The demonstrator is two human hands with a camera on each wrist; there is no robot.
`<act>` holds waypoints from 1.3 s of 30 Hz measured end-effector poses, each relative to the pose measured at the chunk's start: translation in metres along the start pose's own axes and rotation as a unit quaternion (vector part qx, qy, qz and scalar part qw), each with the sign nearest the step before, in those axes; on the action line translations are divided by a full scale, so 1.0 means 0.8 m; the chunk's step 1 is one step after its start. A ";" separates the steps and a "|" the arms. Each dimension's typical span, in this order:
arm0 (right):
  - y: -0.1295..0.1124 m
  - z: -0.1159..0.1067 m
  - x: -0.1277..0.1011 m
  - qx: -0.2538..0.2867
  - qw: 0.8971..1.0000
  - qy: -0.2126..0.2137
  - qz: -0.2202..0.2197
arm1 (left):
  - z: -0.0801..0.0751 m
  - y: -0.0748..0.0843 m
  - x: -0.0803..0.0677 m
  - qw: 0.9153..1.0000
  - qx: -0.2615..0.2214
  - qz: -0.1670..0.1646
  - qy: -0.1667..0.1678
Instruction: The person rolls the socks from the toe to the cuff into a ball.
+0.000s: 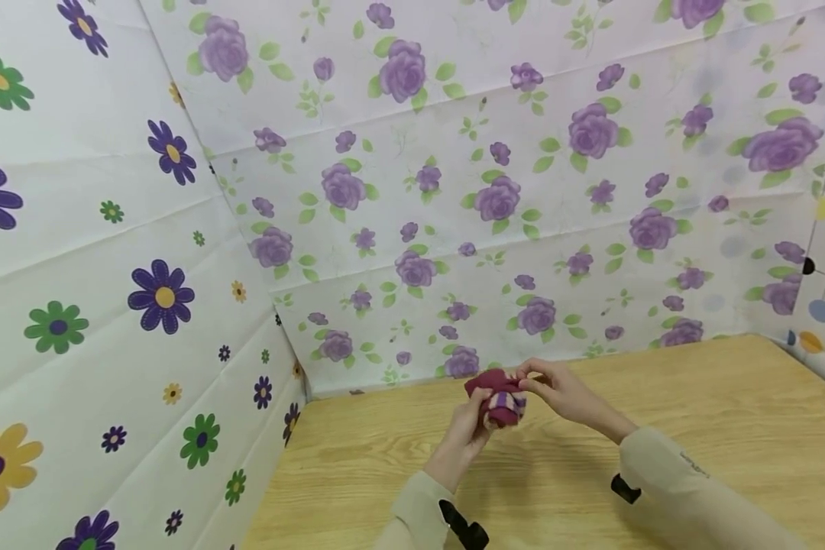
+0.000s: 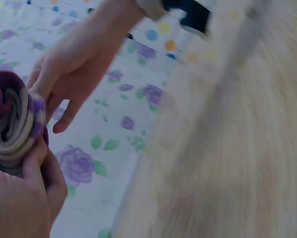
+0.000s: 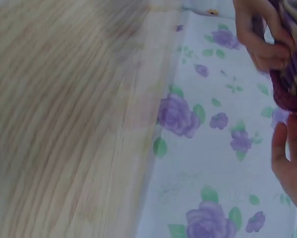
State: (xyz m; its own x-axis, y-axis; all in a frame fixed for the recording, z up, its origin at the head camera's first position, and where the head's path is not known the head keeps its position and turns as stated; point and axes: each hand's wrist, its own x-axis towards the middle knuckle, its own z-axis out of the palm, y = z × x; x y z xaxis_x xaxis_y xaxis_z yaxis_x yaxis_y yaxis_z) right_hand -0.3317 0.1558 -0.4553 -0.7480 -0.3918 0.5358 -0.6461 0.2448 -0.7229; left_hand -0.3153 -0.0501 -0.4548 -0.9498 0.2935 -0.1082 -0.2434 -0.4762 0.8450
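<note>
We held the rolled sock (image 1: 500,403) up just above the bench (image 1: 694,412). Our left hand (image 1: 469,428) wrapped its fingers round it, and our right hand (image 1: 557,391) pinched the top. It looked soft, light and squashy, best held round its middle.

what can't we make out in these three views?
- Rolled sock bundle: small in the head view, part hidden by the left hand and right hand; one sock or two, unclear.
- Left wrist view: table smeared by motion blur.
- Right wrist view: bundle cut off by the right edge.
</note>
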 end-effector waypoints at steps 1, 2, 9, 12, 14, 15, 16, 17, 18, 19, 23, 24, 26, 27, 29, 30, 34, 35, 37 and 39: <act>-0.003 0.003 0.000 0.004 1.000 0.003 -0.017 | 0.001 0.002 0.001 1.000 -0.024 0.007 0.009; -0.006 0.007 0.000 0.012 1.000 0.006 -0.022 | 0.002 0.003 0.002 0.999 -0.042 0.015 0.019; -0.031 0.041 -0.007 0.042 0.998 0.004 -0.048 | 0.009 0.001 0.008 0.992 -0.060 0.055 0.099; -0.033 0.051 -0.008 0.001 0.998 0.040 -0.054 | 0.014 -0.002 0.008 0.992 -0.069 0.059 0.093; -0.031 0.054 -0.007 -0.031 0.996 0.067 -0.052 | 0.016 -0.004 0.006 0.993 -0.081 0.050 0.076; -0.029 0.054 -0.006 -0.041 0.995 0.077 -0.051 | 0.016 -0.004 0.005 0.993 -0.088 0.042 0.071; -0.027 0.055 -0.006 -0.046 0.994 0.084 -0.049 | 0.015 -0.004 0.004 0.993 -0.091 0.033 0.065; -0.025 0.055 -0.005 -0.049 0.994 0.089 -0.045 | 0.013 -0.004 0.003 0.994 -0.088 0.023 0.059; -0.022 0.054 -0.005 -0.050 0.994 0.093 -0.038 | 0.011 -0.004 0.001 0.995 -0.076 0.012 0.056; -0.019 0.054 -0.004 -0.047 0.994 0.096 -0.029 | 0.009 -0.003 0.000 0.996 -0.063 0.004 0.055; -0.007 0.048 -0.004 0.034 0.995 0.087 0.026 | 0.002 -0.002 0.001 0.998 0.013 -0.010 0.063; -0.005 0.047 -0.004 0.056 0.994 0.081 0.042 | 0.000 -0.002 0.001 0.997 0.033 -0.006 0.063; -0.002 0.044 -0.004 0.095 0.990 0.073 0.075 | -0.003 -0.001 0.000 0.997 0.058 0.003 0.059; -0.003 0.043 -0.003 0.102 0.988 0.073 0.093 | -0.004 0.000 0.000 0.996 0.072 0.011 0.053; -0.003 0.040 -0.002 0.094 0.983 0.087 0.127 | -0.006 0.003 0.000 0.993 0.108 0.025 0.036; -0.004 0.039 -0.002 0.084 0.981 0.098 0.144 | -0.007 0.004 -0.001 0.991 0.127 0.033 0.028; -0.008 0.033 -0.001 0.049 0.969 0.140 0.199 | -0.010 0.012 -0.003 0.972 0.229 0.052 0.013; -0.009 0.032 -0.001 0.042 0.967 0.144 0.206 | -0.011 0.014 -0.004 0.963 0.261 0.058 0.011; -0.010 0.032 -0.003 0.029 0.966 0.142 0.215 | -0.013 0.014 -0.006 0.942 0.329 0.070 0.014; -0.010 0.033 -0.007 0.008 0.967 0.133 0.215 | -0.015 0.011 -0.009 0.911 0.403 0.090 0.013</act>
State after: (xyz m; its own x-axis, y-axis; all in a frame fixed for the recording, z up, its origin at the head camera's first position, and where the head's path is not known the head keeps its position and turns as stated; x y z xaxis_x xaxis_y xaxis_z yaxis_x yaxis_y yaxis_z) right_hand -0.3182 0.1325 -0.4639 -0.9611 -0.0136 0.2759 -0.2655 0.3206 -0.9092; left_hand -0.3130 -0.0664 -0.4529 -0.9670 0.2461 0.0666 0.1301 0.2516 0.9591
